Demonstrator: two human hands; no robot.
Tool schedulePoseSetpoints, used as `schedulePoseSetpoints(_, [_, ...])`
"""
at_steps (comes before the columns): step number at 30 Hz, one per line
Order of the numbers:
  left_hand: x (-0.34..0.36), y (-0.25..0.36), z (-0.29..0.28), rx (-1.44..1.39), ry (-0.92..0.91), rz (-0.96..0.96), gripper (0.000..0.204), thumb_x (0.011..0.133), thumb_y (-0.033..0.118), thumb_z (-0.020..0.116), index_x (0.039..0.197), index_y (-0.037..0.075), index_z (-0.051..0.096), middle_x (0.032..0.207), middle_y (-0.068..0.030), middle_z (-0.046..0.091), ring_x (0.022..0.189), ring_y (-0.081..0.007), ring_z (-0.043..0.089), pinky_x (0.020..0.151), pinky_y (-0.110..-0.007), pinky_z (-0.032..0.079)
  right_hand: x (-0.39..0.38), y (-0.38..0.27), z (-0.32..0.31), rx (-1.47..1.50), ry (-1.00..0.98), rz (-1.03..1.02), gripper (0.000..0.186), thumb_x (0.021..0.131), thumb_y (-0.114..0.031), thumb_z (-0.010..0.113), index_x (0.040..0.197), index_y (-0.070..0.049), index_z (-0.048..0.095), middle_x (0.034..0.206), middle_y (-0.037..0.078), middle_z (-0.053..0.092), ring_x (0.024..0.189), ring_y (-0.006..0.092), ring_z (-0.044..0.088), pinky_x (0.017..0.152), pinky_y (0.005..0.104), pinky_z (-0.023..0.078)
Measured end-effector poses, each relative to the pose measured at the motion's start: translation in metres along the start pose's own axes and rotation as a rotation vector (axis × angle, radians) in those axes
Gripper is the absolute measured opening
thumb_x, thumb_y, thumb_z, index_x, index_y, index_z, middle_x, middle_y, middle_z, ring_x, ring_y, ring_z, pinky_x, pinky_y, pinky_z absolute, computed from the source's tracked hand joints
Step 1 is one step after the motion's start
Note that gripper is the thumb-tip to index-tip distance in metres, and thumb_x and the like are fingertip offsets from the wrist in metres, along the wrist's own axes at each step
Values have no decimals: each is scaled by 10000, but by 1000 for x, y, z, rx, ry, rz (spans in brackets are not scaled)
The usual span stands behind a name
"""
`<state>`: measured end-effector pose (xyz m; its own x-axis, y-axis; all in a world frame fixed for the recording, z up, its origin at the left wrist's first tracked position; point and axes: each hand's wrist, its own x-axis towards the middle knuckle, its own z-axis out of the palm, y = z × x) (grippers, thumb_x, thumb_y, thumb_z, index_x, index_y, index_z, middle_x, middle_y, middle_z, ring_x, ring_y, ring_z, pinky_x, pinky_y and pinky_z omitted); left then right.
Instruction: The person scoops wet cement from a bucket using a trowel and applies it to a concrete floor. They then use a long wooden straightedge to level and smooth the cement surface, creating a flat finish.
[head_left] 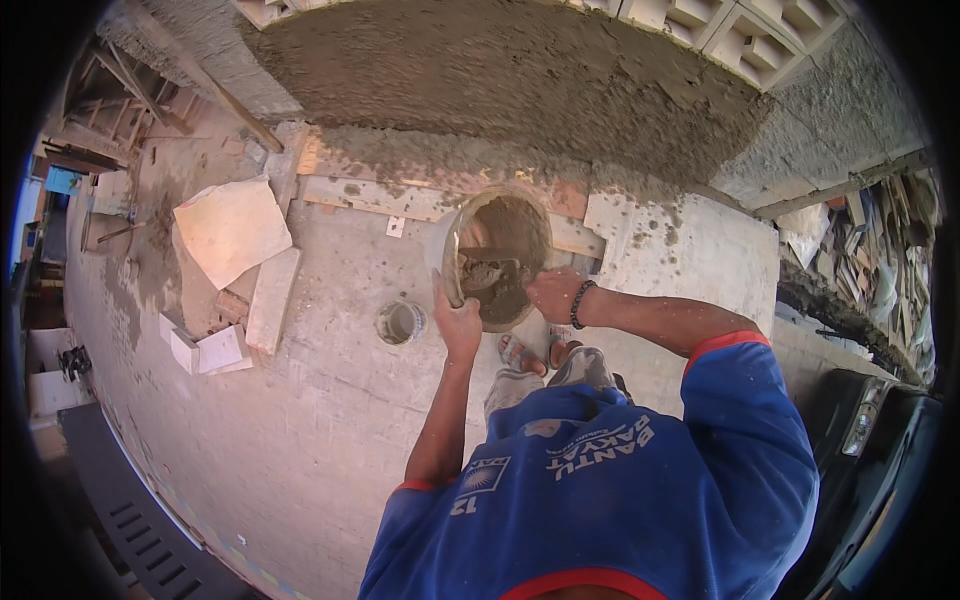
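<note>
My left hand [456, 318] grips the left rim of a tilted bucket [444, 240] with wet grey mortar [492, 305] inside. My right hand [550, 294] is closed at the bucket's right side on what looks like a trowel [488, 272], whose blade lies in the mortar; its handle is mostly hidden by my fingers. A smaller container [401, 322] stands on the concrete floor left of my left hand. My sandalled feet [523, 355] are just below the bucket.
A freshly rendered wall [500, 75] runs ahead under vent blocks [760, 40], with boards [375, 195] along its base. Pale slabs [232, 232] and leaning timber [200, 70] are at left. A rubble pile [860, 260] and a dark vehicle [880, 460] are at right.
</note>
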<state>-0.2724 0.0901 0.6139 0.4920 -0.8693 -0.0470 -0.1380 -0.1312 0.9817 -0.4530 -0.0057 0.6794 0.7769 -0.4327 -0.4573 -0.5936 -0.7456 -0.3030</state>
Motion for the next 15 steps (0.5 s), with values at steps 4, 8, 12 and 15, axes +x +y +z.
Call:
schedulePoseSetpoints(4, [11, -3, 18, 36, -67, 34, 738, 707, -76, 531, 1402, -157, 294, 1407, -292, 428, 1255, -306, 497, 1058, -340, 364, 12, 23, 15, -44, 281, 37, 342, 812, -68, 513, 1099, 106, 576, 885, 249, 675, 885, 357, 686, 711, 434, 565])
schedulePoseSetpoints(8, [19, 9, 29, -76, -112, -62, 736, 703, -77, 526, 1405, -138, 311, 1453, -289, 377, 1302, -325, 453, 1074, -351, 350, -12, 41, 34, -88, 46, -48, 322, 831, -50, 487, 1109, 97, 554, 823, 225, 675, 848, 361, 687, 694, 440, 557])
schedulePoseSetpoints(12, [20, 25, 41, 26, -38, 71, 719, 696, -81, 536, 1391, -118, 355, 1463, -282, 371, 1326, -315, 427, 1073, -356, 352, -38, 69, -30, -38, 87, 2, 270, 846, -64, 494, 1066, 74, 567, 811, 213, 673, 838, 356, 686, 680, 467, 537])
schedulePoseSetpoints(15, [24, 47, 67, 126, 6, 151, 690, 693, -80, 557, 1370, -67, 424, 1502, -277, 310, 1360, -347, 391, 1081, -378, 350, -37, 98, -66, -295, 439, 148, 263, 827, -112, 559, 1033, 47, 595, 863, 210, 669, 872, 361, 675, 618, 449, 518])
